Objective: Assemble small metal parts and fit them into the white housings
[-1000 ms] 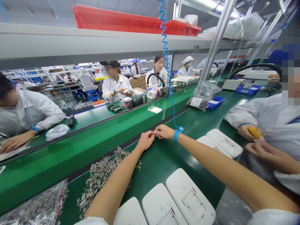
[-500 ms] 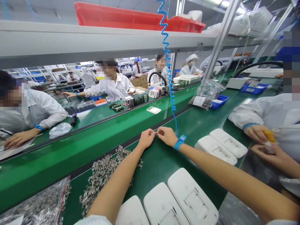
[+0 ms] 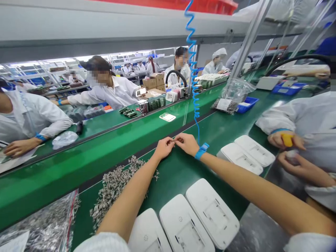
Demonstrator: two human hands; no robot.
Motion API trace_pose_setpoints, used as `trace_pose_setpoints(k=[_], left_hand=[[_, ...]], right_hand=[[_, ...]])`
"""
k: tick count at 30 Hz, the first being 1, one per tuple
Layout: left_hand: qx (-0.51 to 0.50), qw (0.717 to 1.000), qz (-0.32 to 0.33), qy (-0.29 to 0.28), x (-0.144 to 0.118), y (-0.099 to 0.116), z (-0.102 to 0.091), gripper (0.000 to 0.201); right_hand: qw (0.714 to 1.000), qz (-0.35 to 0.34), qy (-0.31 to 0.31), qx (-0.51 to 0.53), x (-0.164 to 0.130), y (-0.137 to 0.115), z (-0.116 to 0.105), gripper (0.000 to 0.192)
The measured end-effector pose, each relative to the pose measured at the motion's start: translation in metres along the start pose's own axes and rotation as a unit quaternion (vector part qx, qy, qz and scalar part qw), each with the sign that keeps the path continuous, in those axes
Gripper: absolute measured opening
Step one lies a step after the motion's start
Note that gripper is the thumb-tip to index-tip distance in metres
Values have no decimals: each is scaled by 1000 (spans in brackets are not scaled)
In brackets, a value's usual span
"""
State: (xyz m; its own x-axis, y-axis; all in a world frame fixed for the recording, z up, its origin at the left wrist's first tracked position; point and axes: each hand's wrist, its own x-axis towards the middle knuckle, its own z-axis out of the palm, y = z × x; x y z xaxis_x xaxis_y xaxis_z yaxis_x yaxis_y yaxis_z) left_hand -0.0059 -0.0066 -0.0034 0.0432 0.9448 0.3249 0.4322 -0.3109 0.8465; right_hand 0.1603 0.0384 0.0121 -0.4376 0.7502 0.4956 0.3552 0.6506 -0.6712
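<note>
Just beyond the loose heap of small grey metal parts (image 3: 115, 190), left hand (image 3: 164, 147) and right hand (image 3: 187, 143) pinch one tiny metal piece (image 3: 174, 140) between fingertips; most of the heap looks unhandled.

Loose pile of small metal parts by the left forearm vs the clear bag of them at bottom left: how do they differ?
The loose pile lies bare and spread out on the green mat; the bagged parts are packed under clear plastic. The pile sits right beside the left forearm, nearer the left hand; the bag lies further left, cut off by the picture's edge. A red stripe runs along the bag; the pile has none. Both look like the same small grey metal pieces.
</note>
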Motion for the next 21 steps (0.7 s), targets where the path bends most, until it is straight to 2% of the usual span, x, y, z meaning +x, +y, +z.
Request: trace_pose_setpoints(k=[2, 4, 8, 17, 21], left_hand=[[-2, 1000, -1, 7, 0, 0, 0, 9], [-2, 1000, -1, 19, 0, 1, 0, 6], [8, 1000, -1, 30, 0, 3, 1, 7], [35, 999, 22, 28, 2, 2, 4, 5], [13, 1000, 20, 16, 1, 0, 2, 17]], right_hand=[[999, 30, -4, 20, -1, 0, -1, 6], [992, 90, -21, 88, -1, 1, -2, 4], [945, 189, -54, 261, -1, 2, -4, 14], [926, 233, -53, 294, 1, -4, -9, 19], [902, 254, -54, 345, 1, -4, -9, 26]])
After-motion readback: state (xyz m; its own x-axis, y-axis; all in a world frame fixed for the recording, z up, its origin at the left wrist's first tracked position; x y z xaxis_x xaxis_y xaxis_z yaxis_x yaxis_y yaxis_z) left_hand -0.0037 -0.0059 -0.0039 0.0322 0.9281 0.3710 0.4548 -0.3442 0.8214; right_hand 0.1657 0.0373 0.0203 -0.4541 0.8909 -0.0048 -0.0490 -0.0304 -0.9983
